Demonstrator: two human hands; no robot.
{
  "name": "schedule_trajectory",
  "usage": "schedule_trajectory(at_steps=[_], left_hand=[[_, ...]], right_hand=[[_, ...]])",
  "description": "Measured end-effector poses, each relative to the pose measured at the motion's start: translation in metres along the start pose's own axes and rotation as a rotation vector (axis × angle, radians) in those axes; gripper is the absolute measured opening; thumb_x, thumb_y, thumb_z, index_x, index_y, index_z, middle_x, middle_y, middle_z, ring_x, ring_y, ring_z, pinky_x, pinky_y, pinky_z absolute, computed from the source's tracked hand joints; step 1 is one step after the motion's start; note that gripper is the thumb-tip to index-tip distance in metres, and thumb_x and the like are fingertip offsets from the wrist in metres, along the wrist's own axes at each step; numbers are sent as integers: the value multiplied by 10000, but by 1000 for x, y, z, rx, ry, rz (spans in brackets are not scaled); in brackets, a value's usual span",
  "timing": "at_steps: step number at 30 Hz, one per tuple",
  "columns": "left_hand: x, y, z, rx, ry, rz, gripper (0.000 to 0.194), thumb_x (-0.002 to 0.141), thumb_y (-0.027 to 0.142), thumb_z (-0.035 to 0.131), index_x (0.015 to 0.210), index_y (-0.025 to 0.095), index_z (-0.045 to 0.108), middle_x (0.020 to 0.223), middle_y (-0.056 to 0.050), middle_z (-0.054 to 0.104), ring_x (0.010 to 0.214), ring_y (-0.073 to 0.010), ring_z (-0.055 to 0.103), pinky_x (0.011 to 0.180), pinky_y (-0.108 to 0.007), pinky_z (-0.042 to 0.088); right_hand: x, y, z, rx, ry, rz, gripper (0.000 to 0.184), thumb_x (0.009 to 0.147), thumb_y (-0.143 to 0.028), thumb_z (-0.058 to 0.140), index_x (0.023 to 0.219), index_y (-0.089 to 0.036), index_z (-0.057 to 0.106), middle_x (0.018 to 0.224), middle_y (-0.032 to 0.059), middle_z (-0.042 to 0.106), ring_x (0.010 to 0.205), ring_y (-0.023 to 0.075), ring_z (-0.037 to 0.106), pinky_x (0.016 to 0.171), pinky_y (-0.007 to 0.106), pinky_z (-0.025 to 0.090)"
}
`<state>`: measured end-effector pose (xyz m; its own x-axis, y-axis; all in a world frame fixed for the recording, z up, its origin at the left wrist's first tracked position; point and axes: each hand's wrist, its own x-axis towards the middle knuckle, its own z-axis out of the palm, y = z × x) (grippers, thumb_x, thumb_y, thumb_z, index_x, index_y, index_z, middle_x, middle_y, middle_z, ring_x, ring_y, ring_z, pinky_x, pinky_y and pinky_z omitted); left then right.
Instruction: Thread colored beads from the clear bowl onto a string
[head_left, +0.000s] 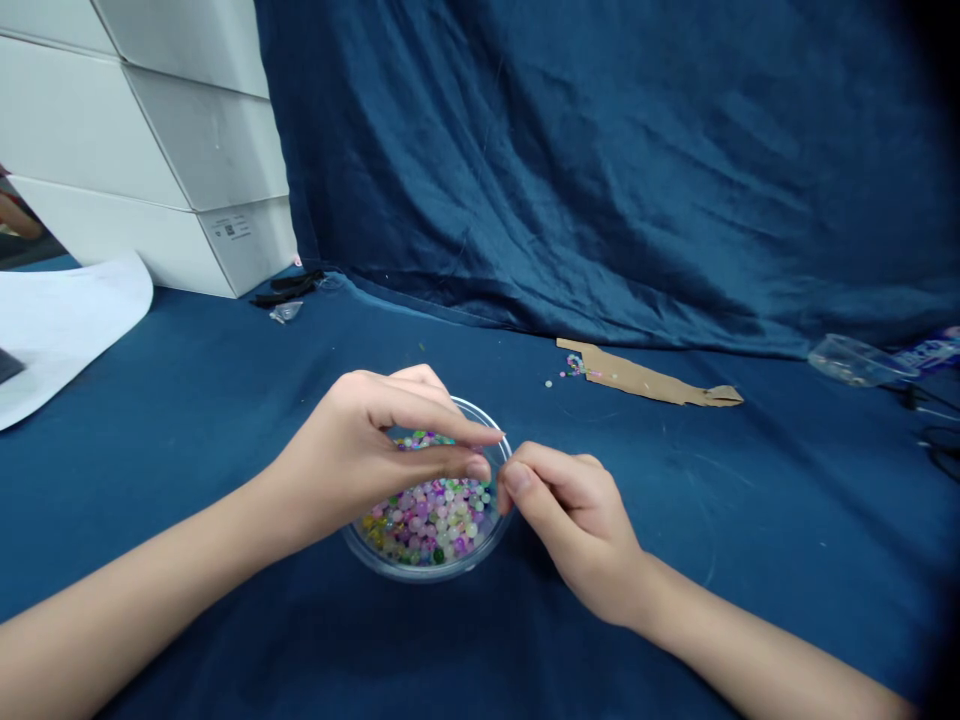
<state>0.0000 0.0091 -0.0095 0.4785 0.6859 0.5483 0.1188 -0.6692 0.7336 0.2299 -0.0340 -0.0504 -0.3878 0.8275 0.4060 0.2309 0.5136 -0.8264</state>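
A round clear plastic bowl (427, 573) stands on the blue cloth in front of me. Many small beads (431, 515) in pink, purple, white, yellow and green lie in it. My left hand (375, 430) reaches over the bowl, its index finger and thumb stretched out with a narrow gap between the tips. Nothing plainly shows in that gap. At the bowl's right rim, my right hand (570, 515) is closed in a pinch, thumb against the curled index finger. Whatever it grips is too small or hidden. The fingertips of both hands are close together.
A torn strip of brown cardboard (645, 382) lies behind, with a small cluster of beads (575, 364) at its left end. White boxes (135, 140) are stacked at the back left beside a white sheet (71, 325). A clear container (855, 360) lies on the right near cables (941, 440).
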Motion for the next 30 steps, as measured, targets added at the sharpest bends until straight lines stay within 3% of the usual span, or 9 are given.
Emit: schedule_trajectory(at_steps=[4, 8, 11, 13, 15, 18, 23, 26, 30], left_hand=[[0, 2, 0, -20, 13, -67, 297, 784, 138, 957, 1052, 253, 899, 805, 1, 832, 752, -133, 735, 697, -195, 598], [0, 8, -2, -182, -5, -156, 264, 797, 171, 958, 1030, 249, 862, 753, 32, 823, 730, -119, 772, 717, -168, 624], [0, 14, -3, -230, -17, -183, 213, 803, 196, 959, 975, 246, 844, 756, 41, 822, 722, -106, 767, 688, -152, 616], [1, 16, -3, -219, -32, -151, 208, 813, 199, 954, 983, 252, 845, 777, 43, 822, 755, -103, 758, 712, -156, 612], [2, 17, -4, -187, -48, -124, 192, 830, 215, 943, 989, 264, 849, 805, 47, 817, 793, -107, 748, 729, -168, 601], [4, 8, -8, -1, -35, -139, 121, 887, 297, 897, 997, 275, 854, 891, 32, 811, 852, -134, 735, 772, -227, 587], [2, -17, -15, 573, -172, -54, 107, 948, 348, 794, 996, 298, 875, 1173, -53, 755, 1111, -276, 637, 1002, -460, 527], [2, -23, -13, 777, -256, -71, 137, 939, 274, 785, 1023, 321, 883, 1238, -83, 651, 1124, -301, 564, 982, -498, 532], [6, -19, -6, 972, -368, -96, 147, 948, 223, 762, 981, 295, 885, 1217, -101, 634, 1104, -305, 547, 918, -470, 549]], right_hand=[[0, 1, 0, 15, -11, 29, 407, 1141, -374, 522, 791, -195, 625, 624, -53, 444, 560, 96, 386, 556, 261, 310], [0, 3, -2, 127, -33, 60, 193, 1134, -389, 556, 1144, -242, 682, 625, -84, 407, 538, 106, 339, 523, 262, 270], [1, 4, -5, 174, -82, 58, 249, 1120, -403, 598, 1341, -293, 633, 629, -98, 347, 535, 117, 305, 519, 266, 257], [2, 4, -7, 137, -108, 24, 209, 1116, -403, 612, 1288, -297, 663, 637, -90, 356, 543, 119, 322, 532, 272, 274], [4, 4, -9, 73, -110, -33, 159, 1133, -377, 584, 1105, -268, 696, 662, -69, 447, 575, 118, 404, 566, 277, 323], [7, 5, -9, -21, -26, -125, 284, 1148, -326, 550, 902, -230, 654, 790, -20, 557, 726, 139, 534, 685, 290, 426], [9, 6, -8, -127, 194, -176, 267, 1136, -275, 543, 906, -240, 674, 1047, 40, 558, 1070, 203, 574, 958, 360, 480], [10, 6, -7, -107, 274, -182, 298, 1146, -244, 507, 878, -237, 638, 1017, 26, 586, 1040, 190, 578, 968, 364, 469], [11, 5, -7, -86, 288, -188, 310, 1150, -242, 503, 868, -235, 631, 935, 6, 574, 960, 172, 564, 915, 348, 460]])
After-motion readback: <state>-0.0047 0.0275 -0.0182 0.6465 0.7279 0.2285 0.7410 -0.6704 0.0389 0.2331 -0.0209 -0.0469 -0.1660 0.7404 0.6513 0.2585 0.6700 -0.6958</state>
